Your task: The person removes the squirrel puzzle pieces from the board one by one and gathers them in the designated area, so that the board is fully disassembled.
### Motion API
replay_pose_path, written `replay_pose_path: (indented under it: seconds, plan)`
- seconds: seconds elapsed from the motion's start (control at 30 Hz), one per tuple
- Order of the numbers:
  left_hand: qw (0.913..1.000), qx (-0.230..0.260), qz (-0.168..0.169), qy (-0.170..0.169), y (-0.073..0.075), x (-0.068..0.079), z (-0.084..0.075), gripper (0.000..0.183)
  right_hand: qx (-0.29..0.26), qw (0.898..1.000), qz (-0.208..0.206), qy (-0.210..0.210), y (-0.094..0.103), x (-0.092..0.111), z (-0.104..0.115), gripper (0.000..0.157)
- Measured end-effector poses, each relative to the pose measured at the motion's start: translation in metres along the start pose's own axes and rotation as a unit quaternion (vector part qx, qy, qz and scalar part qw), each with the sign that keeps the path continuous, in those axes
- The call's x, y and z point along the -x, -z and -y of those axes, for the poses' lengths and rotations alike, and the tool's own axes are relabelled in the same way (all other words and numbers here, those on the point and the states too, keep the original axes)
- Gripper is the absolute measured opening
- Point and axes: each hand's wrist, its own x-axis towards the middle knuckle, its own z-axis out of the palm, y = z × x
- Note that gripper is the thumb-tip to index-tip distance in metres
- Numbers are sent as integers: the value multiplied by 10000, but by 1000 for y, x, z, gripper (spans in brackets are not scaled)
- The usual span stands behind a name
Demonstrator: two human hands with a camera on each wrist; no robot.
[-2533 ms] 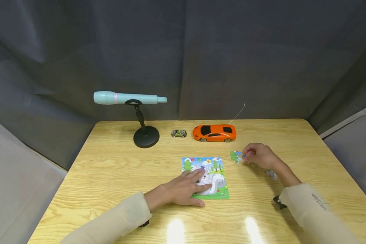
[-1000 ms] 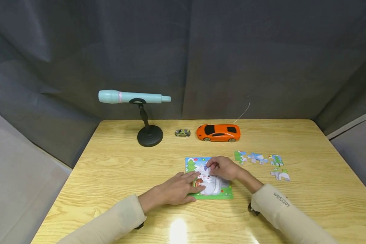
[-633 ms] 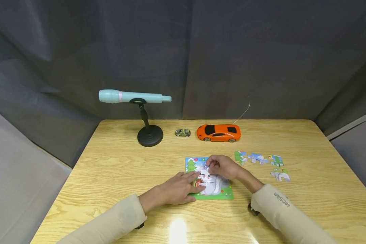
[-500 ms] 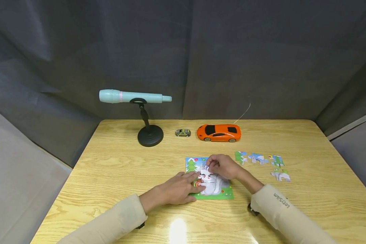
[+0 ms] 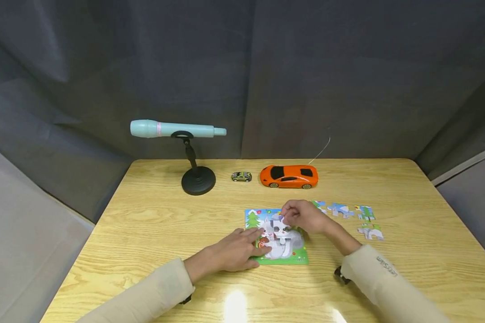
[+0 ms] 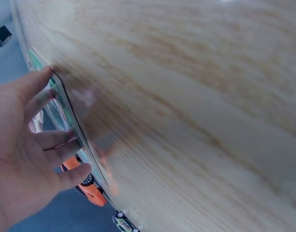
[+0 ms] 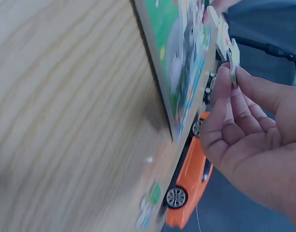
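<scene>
A jigsaw puzzle [image 5: 299, 258] with a white squirrel picture lies on the wooden table. My left hand [image 5: 238, 249] rests on its left side, fingers spread and fairly straight; the left wrist view shows those fingers [image 6: 58, 139] along the board's edge. Thumb and fingertips of my right hand [image 5: 307, 216] pinch a white puzzle piece [image 5: 281, 229] by its edge. In the right wrist view the piece [image 7: 219, 36] stands tilted above the board [image 7: 162, 72]. Part of the puzzle's upper right is hidden behind the right hand and the piece.
Several loose puzzle pieces [image 5: 340, 210] lie right of the board, one partly behind the right hand. Along the back stand an orange toy car [image 5: 289, 176], a small patterned toy car [image 5: 241, 176] and a light-blue microphone [image 5: 171, 129] on a black stand [image 5: 198, 181].
My right hand came from the loose pieces onto the puzzle, then shifted slightly right and lifted with the white piece tilted in its fingertips. The left hand shifted slightly left, off the squirrel's face.
</scene>
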Motion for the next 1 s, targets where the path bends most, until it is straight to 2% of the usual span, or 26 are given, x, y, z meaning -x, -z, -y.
replay_pose_path:
  seconds: [0.47,0.73,1.0]
  plan:
    - [9999,142,-3,38,0,0,-1,49,-25,9996,-174,-226,42,35,-17,14]
    - [10000,82,-52,19,0,0,-1,49,59,9989,-327,-335,65,57,-43,17]
    - [9999,132,-62,36,-2,0,-1,49,228,9977,-410,-493,80,75,-59,20]
